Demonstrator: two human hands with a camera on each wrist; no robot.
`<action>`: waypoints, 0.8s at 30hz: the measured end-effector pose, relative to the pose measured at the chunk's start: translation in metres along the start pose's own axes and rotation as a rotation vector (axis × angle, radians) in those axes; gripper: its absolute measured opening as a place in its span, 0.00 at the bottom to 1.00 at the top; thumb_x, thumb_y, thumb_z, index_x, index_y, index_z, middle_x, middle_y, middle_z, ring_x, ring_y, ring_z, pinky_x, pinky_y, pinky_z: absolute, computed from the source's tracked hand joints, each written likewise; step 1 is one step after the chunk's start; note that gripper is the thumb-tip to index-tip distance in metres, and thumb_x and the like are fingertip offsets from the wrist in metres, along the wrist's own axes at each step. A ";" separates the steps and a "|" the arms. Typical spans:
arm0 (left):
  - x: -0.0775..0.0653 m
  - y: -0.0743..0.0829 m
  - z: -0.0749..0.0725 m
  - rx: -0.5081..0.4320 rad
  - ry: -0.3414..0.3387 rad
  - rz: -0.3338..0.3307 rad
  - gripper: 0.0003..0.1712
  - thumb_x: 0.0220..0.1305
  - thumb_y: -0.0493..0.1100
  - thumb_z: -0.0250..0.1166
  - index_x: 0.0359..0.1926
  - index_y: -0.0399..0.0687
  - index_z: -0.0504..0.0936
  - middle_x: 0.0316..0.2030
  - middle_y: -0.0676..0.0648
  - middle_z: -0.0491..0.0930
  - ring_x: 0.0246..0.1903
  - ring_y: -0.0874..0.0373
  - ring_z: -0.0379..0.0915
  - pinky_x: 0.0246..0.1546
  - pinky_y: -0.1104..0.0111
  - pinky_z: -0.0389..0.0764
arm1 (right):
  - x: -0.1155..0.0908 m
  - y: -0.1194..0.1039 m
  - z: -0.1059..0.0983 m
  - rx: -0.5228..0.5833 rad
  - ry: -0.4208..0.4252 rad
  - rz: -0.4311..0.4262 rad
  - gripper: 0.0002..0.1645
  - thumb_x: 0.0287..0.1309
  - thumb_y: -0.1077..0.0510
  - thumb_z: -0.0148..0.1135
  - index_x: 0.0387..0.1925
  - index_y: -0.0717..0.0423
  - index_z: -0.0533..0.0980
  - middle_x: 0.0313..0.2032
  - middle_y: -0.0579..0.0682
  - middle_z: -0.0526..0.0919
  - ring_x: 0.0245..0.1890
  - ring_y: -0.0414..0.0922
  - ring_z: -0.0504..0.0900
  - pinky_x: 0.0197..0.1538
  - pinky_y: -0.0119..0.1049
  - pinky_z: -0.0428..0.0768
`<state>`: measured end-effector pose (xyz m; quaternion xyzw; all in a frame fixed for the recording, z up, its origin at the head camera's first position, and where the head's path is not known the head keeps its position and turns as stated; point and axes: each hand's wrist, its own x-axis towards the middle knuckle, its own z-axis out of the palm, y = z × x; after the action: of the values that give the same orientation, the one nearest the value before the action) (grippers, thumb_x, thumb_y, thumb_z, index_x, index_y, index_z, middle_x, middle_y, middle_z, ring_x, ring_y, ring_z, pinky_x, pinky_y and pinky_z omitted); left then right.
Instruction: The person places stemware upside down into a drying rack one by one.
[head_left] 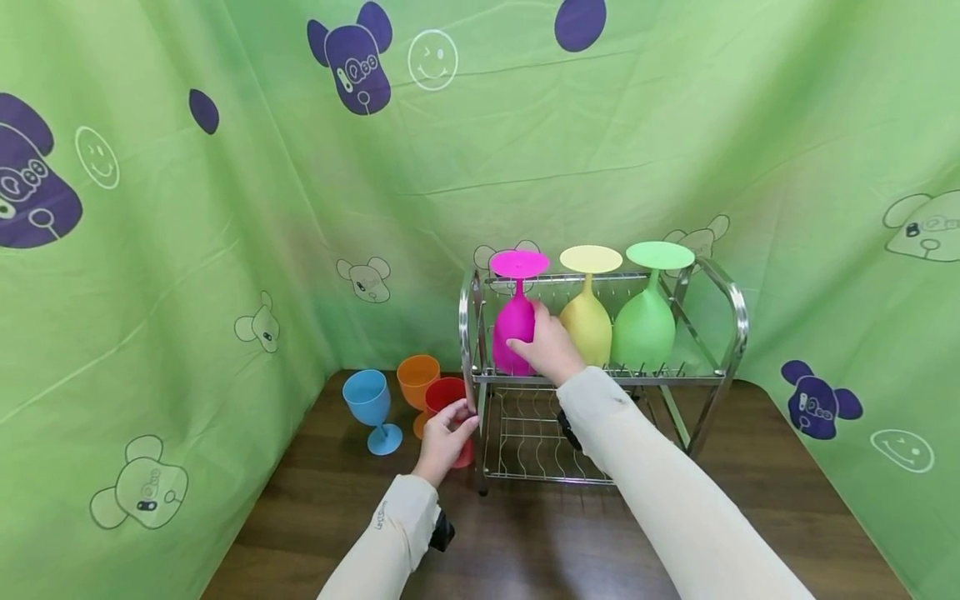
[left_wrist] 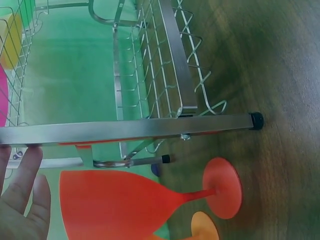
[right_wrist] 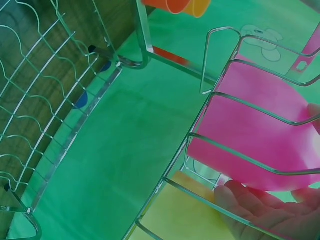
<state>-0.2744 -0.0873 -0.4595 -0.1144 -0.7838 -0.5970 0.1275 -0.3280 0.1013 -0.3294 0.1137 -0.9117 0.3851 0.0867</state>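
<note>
Magenta goblet (head_left: 512, 325), inverted at the left end of the metal rack's (head_left: 701, 381) upper tier, its bowl held between the thumb and fingers of the right hand (head_left: 551, 346); yellow goblet (head_left: 588, 325) and green goblet (head_left: 647, 329) inverted rightward. Left hand (head_left: 440, 442): fingers loosely apart, touching the rack's left front upright (left_wrist: 125, 131). Blue goblet (head_left: 367, 400), orange goblet (head_left: 417, 377) and red goblet (head_left: 442, 393) upright near the bench's (head_left: 525, 542) far left corner.

A rack (head_left: 667, 381) is standing on the counter (head_left: 510, 550), three goblets (head_left: 591, 323) sitting in its upper tier; three others (head_left: 369, 403) are standing left; a curtain (head_left: 465, 183) is hanging behind.
</note>
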 end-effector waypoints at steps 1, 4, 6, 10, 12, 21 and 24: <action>-0.002 0.006 -0.001 0.007 -0.001 -0.001 0.18 0.61 0.30 0.63 0.50 0.21 0.75 0.39 0.29 0.80 0.36 0.38 0.79 0.43 0.54 0.81 | 0.000 0.000 0.000 0.004 0.000 0.006 0.44 0.59 0.58 0.62 0.68 0.71 0.51 0.56 0.73 0.70 0.56 0.65 0.72 0.56 0.56 0.73; -0.004 0.006 -0.004 0.026 0.000 -0.004 0.16 0.61 0.31 0.64 0.49 0.24 0.77 0.40 0.30 0.81 0.37 0.39 0.79 0.42 0.58 0.82 | -0.001 -0.001 0.002 0.006 0.003 0.023 0.44 0.59 0.56 0.63 0.68 0.71 0.53 0.56 0.72 0.70 0.56 0.64 0.72 0.56 0.56 0.73; -0.003 -0.003 -0.006 0.032 0.011 -0.010 0.16 0.61 0.34 0.65 0.48 0.28 0.79 0.40 0.33 0.82 0.37 0.41 0.79 0.41 0.60 0.82 | -0.001 0.000 0.004 -0.001 0.011 0.031 0.44 0.58 0.55 0.64 0.68 0.71 0.54 0.55 0.72 0.71 0.56 0.64 0.72 0.56 0.56 0.73; -0.002 -0.023 -0.010 0.047 0.058 -0.023 0.15 0.61 0.37 0.66 0.47 0.33 0.81 0.41 0.36 0.83 0.37 0.44 0.80 0.39 0.64 0.82 | -0.002 0.001 0.005 -0.030 0.030 0.026 0.44 0.57 0.53 0.66 0.66 0.71 0.56 0.54 0.71 0.72 0.54 0.63 0.74 0.55 0.55 0.74; -0.003 -0.025 -0.012 0.056 0.106 -0.022 0.14 0.60 0.37 0.67 0.45 0.33 0.82 0.40 0.36 0.83 0.35 0.44 0.80 0.38 0.65 0.83 | -0.003 0.002 0.005 -0.039 0.042 0.020 0.45 0.57 0.52 0.67 0.65 0.71 0.57 0.53 0.71 0.73 0.53 0.63 0.74 0.54 0.55 0.75; -0.003 -0.028 -0.023 0.096 0.274 -0.060 0.15 0.58 0.37 0.69 0.45 0.33 0.82 0.37 0.38 0.83 0.36 0.45 0.79 0.38 0.62 0.83 | -0.009 -0.002 -0.006 -0.058 0.107 -0.033 0.40 0.59 0.50 0.66 0.64 0.69 0.62 0.56 0.68 0.72 0.56 0.61 0.71 0.56 0.54 0.73; -0.001 -0.031 -0.025 0.100 0.271 -0.068 0.17 0.57 0.38 0.70 0.46 0.33 0.81 0.40 0.36 0.82 0.39 0.41 0.78 0.41 0.56 0.82 | -0.014 -0.004 -0.009 -0.011 0.160 -0.061 0.37 0.59 0.50 0.65 0.63 0.66 0.65 0.56 0.65 0.73 0.56 0.59 0.71 0.56 0.54 0.72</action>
<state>-0.2824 -0.1191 -0.4817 0.0003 -0.7916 -0.5711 0.2174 -0.3131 0.1074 -0.3236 0.1099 -0.9000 0.3852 0.1718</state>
